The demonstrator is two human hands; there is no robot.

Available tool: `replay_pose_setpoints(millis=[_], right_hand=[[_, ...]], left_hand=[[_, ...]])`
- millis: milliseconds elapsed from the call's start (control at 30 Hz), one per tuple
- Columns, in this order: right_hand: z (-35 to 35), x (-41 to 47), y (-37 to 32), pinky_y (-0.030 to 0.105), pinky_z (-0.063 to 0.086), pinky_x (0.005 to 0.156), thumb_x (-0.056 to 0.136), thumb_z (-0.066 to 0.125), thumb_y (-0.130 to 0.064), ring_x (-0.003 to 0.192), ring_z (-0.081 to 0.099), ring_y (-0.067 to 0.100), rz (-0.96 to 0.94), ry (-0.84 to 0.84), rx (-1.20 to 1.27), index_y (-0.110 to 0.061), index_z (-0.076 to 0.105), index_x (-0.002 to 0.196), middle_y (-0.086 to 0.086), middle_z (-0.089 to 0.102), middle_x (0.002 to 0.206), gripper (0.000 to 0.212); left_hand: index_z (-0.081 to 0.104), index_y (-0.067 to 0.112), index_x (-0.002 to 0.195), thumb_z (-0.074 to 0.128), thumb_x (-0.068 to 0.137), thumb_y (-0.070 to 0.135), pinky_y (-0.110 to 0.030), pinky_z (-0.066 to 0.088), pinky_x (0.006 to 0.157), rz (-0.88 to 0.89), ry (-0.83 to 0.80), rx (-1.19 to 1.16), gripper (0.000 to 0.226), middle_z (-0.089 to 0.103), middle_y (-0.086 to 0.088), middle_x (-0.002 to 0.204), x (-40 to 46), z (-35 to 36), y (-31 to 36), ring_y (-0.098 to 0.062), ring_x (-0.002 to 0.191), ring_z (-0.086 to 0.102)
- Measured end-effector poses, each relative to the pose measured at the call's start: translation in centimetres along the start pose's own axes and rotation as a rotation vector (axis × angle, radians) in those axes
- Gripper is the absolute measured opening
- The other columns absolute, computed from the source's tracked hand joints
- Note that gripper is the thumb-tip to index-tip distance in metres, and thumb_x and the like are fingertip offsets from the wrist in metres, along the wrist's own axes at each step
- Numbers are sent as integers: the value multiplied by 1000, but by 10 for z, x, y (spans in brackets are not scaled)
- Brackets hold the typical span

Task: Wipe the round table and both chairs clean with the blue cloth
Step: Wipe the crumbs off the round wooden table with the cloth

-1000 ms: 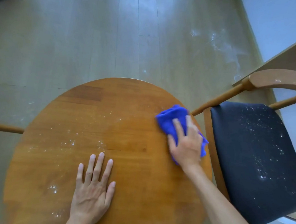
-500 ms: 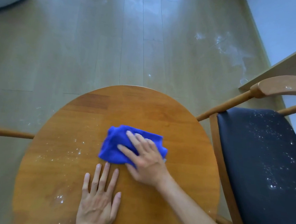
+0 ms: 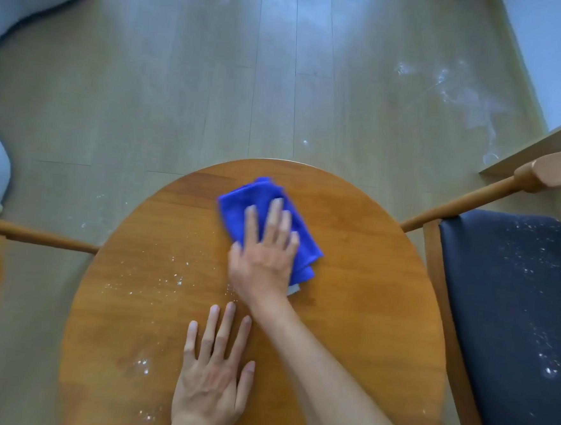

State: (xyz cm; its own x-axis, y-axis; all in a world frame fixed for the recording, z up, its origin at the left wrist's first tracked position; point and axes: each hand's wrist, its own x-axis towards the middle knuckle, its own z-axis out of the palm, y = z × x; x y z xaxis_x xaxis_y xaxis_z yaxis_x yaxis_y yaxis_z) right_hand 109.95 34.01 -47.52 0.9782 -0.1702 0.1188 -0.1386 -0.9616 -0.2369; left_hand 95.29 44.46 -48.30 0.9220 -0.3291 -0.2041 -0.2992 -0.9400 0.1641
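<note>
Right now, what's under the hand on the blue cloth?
The right hand presses flat on the folded blue cloth, which lies on the round wooden table. Any white crumbs beneath the cloth are hidden.

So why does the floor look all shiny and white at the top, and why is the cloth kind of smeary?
Head view: daylight glares off the pale wooden floor, washing it bluish-white; the folded blue cloth under the right hand looks motion-blurred at its edges; the wide lens bends the round wooden table into an oval.
</note>
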Motion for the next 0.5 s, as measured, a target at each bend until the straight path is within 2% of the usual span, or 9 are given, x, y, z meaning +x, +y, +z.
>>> replay_pose_setpoints(millis=[100, 167, 200, 233, 300, 367, 400, 433, 500], right_hand=[[-7, -23, 20, 50, 36, 104, 81, 56, -32, 137, 38, 36, -492, -76, 73, -20, 54, 137, 17, 33, 153, 57], [-22, -28, 77, 48, 36, 106, 80, 60, -31, 138, 38, 33, -628, -98, 36, -22, 54, 137, 14, 34, 153, 58], [-30, -30, 109, 48, 37, 106, 80, 60, -31, 137, 38, 34, -583, -92, -2, -22, 54, 137, 15, 34, 153, 58], [-37, -31, 137, 49, 38, 104, 82, 58, -32, 135, 40, 35, -454, -77, -47, -21, 54, 138, 16, 34, 153, 57], [-46, -30, 167, 54, 43, 95, 86, 50, -34, 130, 42, 39, -3, -36, -141, -17, 52, 138, 19, 33, 152, 55], [-42, -25, 148, 58, 43, 89, 87, 45, -34, 127, 42, 44, 452, -17, -138, -14, 49, 138, 23, 32, 151, 55], [-39, -22, 128, 58, 43, 88, 86, 47, -32, 127, 42, 46, 575, -17, -120, -13, 48, 138, 25, 32, 150, 56], [-37, -21, 105, 58, 42, 89, 84, 49, -31, 127, 43, 46, 614, -11, -99, -13, 48, 138, 27, 33, 149, 57], [-31, -29, 57, 55, 41, 92, 82, 50, -33, 129, 42, 44, 524, -26, -73, -14, 50, 137, 26, 33, 150, 59]], left_hand=[[35, 13, 145, 17, 98, 44, -59, 29, 108, 9, 40, 0, 59, 36, -19, 152, 0, 2, -2, -35, 144, 24], [36, 14, 146, 22, 97, 43, -59, 28, 109, 15, 56, -9, 58, 33, -17, 154, 0, 0, -2, -34, 143, 28], [35, 14, 146, 21, 97, 43, -59, 28, 109, 16, 59, -15, 59, 31, -16, 155, 0, -1, -1, -34, 143, 28], [34, 14, 147, 18, 98, 44, -59, 27, 109, 18, 58, -19, 59, 30, -15, 156, 0, -1, -1, -34, 144, 27], [32, 15, 148, 15, 99, 45, -59, 27, 109, 21, 48, -34, 61, 26, -15, 158, -1, -1, -1, -34, 145, 25], [31, 16, 150, 15, 99, 46, -58, 26, 110, 22, 47, -49, 61, 24, -14, 159, 0, 0, -1, -34, 146, 23], [30, 16, 150, 16, 99, 46, -58, 25, 110, 22, 45, -52, 61, 23, -14, 159, -1, 0, -2, -33, 146, 23], [30, 16, 150, 17, 99, 45, -58, 25, 111, 23, 39, -57, 61, 23, -14, 159, -1, 0, -2, -33, 146, 22], [31, 16, 149, 19, 98, 44, -57, 24, 112, 25, 15, -86, 60, 23, -13, 159, -1, -2, -2, -32, 146, 23]])
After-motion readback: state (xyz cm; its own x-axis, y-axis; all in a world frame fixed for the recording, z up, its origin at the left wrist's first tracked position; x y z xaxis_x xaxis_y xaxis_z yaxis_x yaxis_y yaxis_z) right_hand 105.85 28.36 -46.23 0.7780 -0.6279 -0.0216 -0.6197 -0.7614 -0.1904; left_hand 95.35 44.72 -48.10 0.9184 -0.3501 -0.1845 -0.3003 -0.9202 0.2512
